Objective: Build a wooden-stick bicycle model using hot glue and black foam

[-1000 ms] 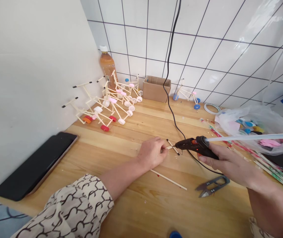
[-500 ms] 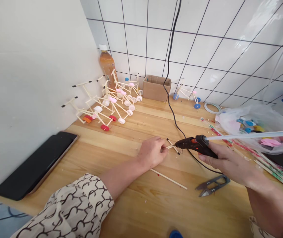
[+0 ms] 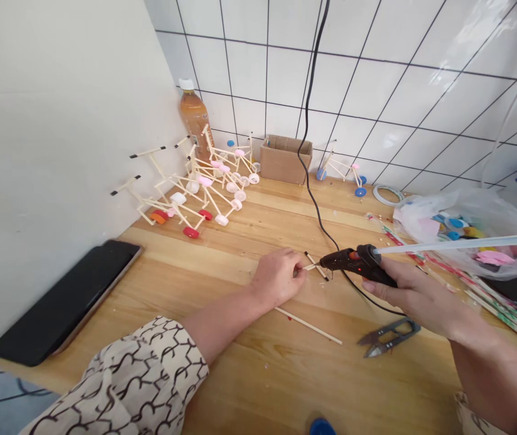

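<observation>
My left hand (image 3: 281, 277) rests on the wooden table, its fingers pinching a thin wooden stick (image 3: 309, 267). The far end of that stick meets a short stick with black ends (image 3: 316, 266) lying on the table. In my right hand (image 3: 415, 290) is a black hot glue gun (image 3: 353, 261), a long glue stick (image 3: 458, 244) jutting from its back. The gun's nozzle is right at the place where the two sticks meet. Another wooden stick (image 3: 310, 326) lies just in front of my left hand. Thread snips (image 3: 389, 337) lie below the glue gun.
Several small stick-built tricycles (image 3: 195, 187) with cap wheels stand at the left back. Behind them are a drink bottle (image 3: 195, 115) and a cardboard box (image 3: 285, 160). A black cable (image 3: 315, 205) crosses the table. A phone (image 3: 66, 302) leans left; a plastic bag of caps (image 3: 462, 226) sits right.
The view has shifted very slightly. Both hands, the sticks and the glue gun stay practically in place.
</observation>
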The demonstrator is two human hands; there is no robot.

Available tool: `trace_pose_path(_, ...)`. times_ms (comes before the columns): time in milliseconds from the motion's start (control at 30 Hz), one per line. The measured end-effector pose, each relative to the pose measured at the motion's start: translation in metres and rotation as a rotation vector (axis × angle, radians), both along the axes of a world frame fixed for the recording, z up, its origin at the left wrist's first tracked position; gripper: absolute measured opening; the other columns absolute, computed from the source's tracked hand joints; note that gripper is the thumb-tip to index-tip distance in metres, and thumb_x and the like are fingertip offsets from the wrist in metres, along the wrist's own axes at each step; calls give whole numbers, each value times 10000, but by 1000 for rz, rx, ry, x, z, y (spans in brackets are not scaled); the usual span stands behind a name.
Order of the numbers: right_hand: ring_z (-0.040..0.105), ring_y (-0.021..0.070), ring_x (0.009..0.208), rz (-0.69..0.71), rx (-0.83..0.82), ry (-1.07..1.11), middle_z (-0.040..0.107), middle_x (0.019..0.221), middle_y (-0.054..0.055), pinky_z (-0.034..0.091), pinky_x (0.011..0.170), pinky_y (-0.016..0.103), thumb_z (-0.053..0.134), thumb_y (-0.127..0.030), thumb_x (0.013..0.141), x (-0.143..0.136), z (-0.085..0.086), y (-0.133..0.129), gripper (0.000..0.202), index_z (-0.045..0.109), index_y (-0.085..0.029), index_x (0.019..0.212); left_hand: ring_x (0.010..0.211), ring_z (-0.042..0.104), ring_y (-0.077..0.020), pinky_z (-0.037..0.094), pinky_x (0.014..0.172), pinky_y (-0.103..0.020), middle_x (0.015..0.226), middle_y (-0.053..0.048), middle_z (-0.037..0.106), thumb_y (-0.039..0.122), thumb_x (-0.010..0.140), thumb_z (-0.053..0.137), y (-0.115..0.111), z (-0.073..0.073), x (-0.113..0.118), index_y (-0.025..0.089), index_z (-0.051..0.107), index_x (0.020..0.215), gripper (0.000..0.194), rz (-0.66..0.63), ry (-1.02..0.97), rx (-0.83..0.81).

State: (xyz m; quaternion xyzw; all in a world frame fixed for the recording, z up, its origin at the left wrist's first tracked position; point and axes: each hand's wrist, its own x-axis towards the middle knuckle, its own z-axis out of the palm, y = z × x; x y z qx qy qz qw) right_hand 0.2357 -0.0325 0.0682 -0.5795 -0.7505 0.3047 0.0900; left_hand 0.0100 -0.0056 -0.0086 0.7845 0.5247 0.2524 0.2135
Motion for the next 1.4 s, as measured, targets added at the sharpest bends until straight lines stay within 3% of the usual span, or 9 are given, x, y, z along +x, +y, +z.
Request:
trace_pose_path(267,570,266,873,8,8,-14,645,849,32,464,692,343,470,-460,800,1,1,0,328,599,-208,965,685,570,-137,421,618,-241,706,-4,616,224,719,560,0,0,0,192,600,649,86,-2,4,23)
trace_pose_path(500,577,217,716,-23,25,11,632,749,14,458,617,301,482,-458,783,-4,4,-1,315,605,-204,923,687,569,-137,413,615,-237,711,-1,616,220,715,567,0,0,0,195,598,651,76,-8,-1,5)
trace_pose_path(933,559,211,767,18,-5,35,619,820,19,455,664,304,458,-452,819,-2,1,-1,341,562,-206,1030,695,572,-135,417,619,-238,724,2,625,220,715,570,0,-1,0,198,599,655,70,1,0,6)
trace_pose_path(1133,559,207,702,-34,7,18,619,751,20,448,603,292,471,-486,797,-4,4,-2,336,590,-194,911,694,573,-137,417,621,-238,717,-1,621,229,717,566,0,-1,0,196,594,652,79,-8,4,3)
trace_pose_path(1400,569,267,935,-10,-4,33,651,957,41,466,757,339,470,-471,807,-3,4,-2,362,586,-200,1018,695,557,-138,420,636,-239,701,-2,595,206,701,566,1,-5,-3,192,584,664,44,-49,-30,35)
